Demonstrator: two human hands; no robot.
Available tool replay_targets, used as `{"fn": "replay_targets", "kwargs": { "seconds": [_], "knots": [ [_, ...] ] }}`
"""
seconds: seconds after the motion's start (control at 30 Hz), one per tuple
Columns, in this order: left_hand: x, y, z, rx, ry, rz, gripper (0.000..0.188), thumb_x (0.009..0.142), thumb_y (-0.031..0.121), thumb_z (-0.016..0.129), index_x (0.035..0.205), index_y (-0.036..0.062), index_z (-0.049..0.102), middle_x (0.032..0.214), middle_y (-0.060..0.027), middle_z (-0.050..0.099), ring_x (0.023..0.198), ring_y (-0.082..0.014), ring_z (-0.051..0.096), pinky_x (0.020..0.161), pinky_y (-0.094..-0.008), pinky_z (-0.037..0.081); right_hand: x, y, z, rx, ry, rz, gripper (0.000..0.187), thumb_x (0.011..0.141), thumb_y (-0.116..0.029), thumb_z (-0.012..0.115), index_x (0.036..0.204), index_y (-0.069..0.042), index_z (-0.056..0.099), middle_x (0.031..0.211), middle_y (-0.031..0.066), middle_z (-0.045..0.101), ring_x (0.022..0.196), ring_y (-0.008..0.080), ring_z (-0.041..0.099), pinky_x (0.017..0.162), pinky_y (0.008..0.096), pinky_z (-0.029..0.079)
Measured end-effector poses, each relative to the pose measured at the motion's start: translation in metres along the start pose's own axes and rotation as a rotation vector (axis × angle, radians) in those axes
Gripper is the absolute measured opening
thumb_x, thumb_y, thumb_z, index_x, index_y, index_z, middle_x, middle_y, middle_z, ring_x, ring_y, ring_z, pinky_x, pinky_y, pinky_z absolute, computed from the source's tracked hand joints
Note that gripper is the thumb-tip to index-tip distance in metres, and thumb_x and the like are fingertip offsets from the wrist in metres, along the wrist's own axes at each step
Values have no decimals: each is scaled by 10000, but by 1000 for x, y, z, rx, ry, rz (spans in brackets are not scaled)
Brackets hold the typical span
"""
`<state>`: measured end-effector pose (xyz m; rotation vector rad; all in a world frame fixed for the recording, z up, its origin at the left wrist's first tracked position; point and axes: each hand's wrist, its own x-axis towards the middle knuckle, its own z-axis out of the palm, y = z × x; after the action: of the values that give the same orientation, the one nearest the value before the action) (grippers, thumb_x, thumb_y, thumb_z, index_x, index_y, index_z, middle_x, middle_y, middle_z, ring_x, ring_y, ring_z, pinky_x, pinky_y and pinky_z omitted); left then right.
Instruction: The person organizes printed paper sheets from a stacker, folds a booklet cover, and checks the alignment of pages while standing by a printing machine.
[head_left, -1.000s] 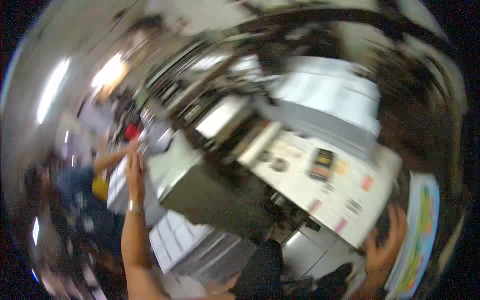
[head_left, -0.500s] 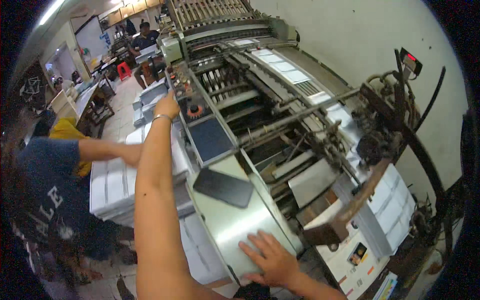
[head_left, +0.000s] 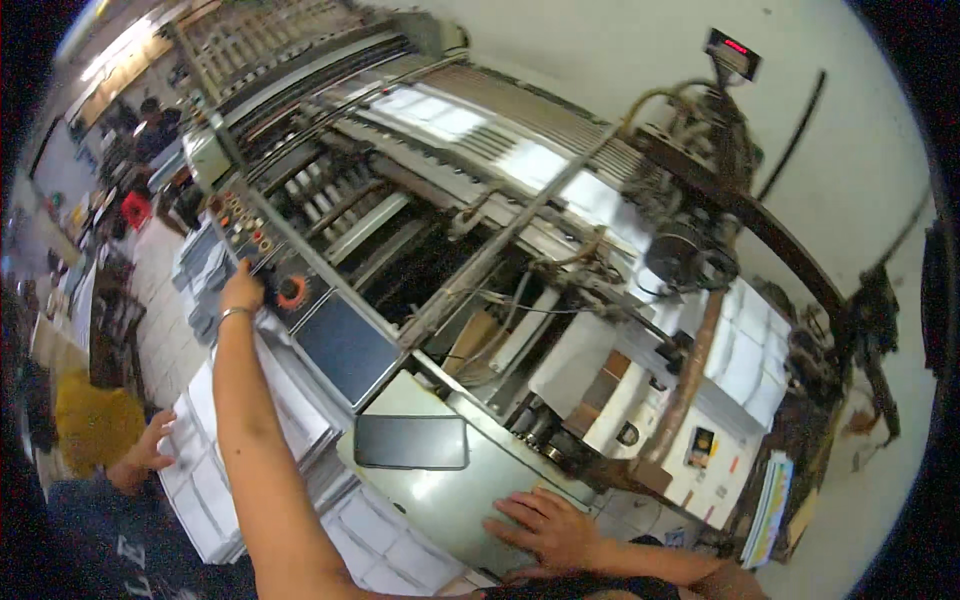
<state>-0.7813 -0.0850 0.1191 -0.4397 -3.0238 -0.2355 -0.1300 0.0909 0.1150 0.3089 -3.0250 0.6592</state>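
My left hand (head_left: pixel 242 291) reaches far out to the control panel (head_left: pixel 262 262) of a long printing machine, fingers at the row of round buttons beside a red knob (head_left: pixel 292 293). A thin bracelet circles that wrist. My right hand (head_left: pixel 545 527) lies flat, fingers spread, on the pale green machine cover (head_left: pixel 440 500) close to me. A black phone (head_left: pixel 411 442) rests on that cover just left of my right hand, not touched.
Stacks of white printed sheets (head_left: pixel 300 420) lie below the panel. Another person in a dark shirt has a hand (head_left: pixel 150 445) on the sheets at lower left. Belts, rollers and a motor (head_left: pixel 690 250) fill the machine's right side. A red stool (head_left: pixel 134 208) stands far left.
The view has swung from the machine's right end to its control side. My left arm stretched further along the panel; my right hand stays flat on the cover.
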Motion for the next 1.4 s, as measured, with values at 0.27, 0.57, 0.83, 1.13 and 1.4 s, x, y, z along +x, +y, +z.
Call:
{"fn": "replay_targets", "kwargs": {
  "seconds": [0.27, 0.57, 0.83, 1.13, 1.4],
  "knots": [
    [-124, 100, -72, -258, 712, 564, 707, 902, 55, 519, 1569, 138, 301, 1499, -230, 450, 1360, -400, 452, 1125, -454, 376, -14, 7, 14, 213, 182, -86, 1028, 697, -625, 711, 1527, -128, 362, 1541, 166, 374, 1423, 372, 360, 1179, 538, 288],
    [-431, 238, -103, -349, 322, 1111, 545, 967, 151, 577, 1481, 37, 435, 1533, -129, 437, 1429, -255, 376, 1187, -392, 263, -130, 3, 135, 306, 825, -467, 639, 894, -554, 635, 1335, -93, 610, 1437, 165, 509, 1323, 353, 490, 1112, 577, 362],
    [-581, 243, -29, 40, -47, 1071, 782, 992, 441, 510, 1593, 58, 189, 1655, -199, 151, 1528, -367, 144, 1231, -458, 119, -342, 18, 371, 712, 739, 314, 525, 871, -408, 741, 1261, -77, 623, 1237, 166, 615, 1188, 351, 563, 1026, 467, 452],
    [-584, 234, 41, 77, 1, 736, 915, 988, 540, 532, 1591, 12, 91, 1661, -208, 86, 1539, -355, 39, 1235, -442, 81, -447, 68, 468, 1022, 373, 854, 720, 843, -539, 690, 1372, -70, 557, 1285, 245, 614, 1197, 370, 597, 1030, 472, 458],
    [-591, 242, 44, 11, -23, 804, 903, 972, 477, 594, 1598, 40, 112, 1661, -198, 108, 1537, -339, 95, 1232, -428, 104, -461, 88, 460, 1165, 382, 811, 796, 864, -536, 699, 1460, -65, 462, 1450, 225, 506, 1317, 376, 505, 1101, 444, 394]
  ]
}}
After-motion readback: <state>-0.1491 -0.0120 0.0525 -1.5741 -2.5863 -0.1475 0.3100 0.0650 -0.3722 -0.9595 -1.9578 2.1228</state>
